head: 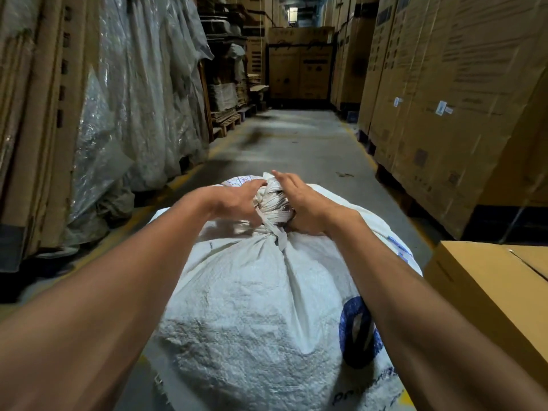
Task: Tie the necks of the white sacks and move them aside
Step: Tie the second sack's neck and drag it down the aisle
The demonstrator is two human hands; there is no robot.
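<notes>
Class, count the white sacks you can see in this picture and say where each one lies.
2. One white sack lies nearest, its tied neck between both hands. A second sack lies behind it, mostly hidden; more may be concealed.

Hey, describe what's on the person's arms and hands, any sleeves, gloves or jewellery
Both forearms are bare as far as the frame shows, with no sleeves and no gloves. The left hand and right hand are uncovered. No watch or wristband shows; rings cannot be made out.
</notes>
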